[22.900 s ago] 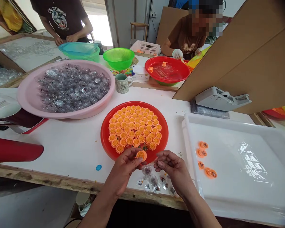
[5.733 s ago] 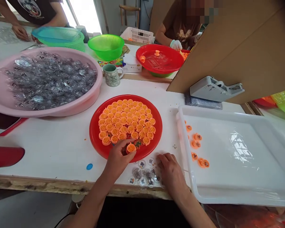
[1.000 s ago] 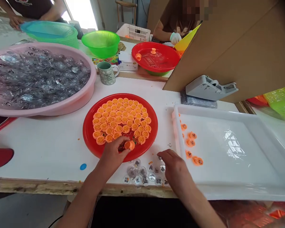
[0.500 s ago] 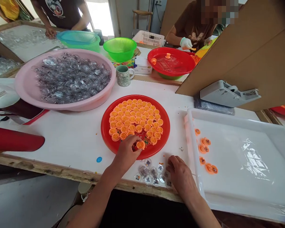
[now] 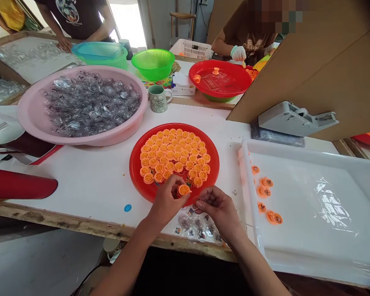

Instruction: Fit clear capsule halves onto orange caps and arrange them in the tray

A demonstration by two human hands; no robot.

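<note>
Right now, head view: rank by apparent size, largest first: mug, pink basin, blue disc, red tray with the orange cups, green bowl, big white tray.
1. white tray
2. pink basin
3. red tray
4. green bowl
5. mug
6. blue disc

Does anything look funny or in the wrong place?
Maybe the little blue disc: it lies alone on the white table, away from the orange cups. In the far red tray, one cup looks tipped over.
</note>
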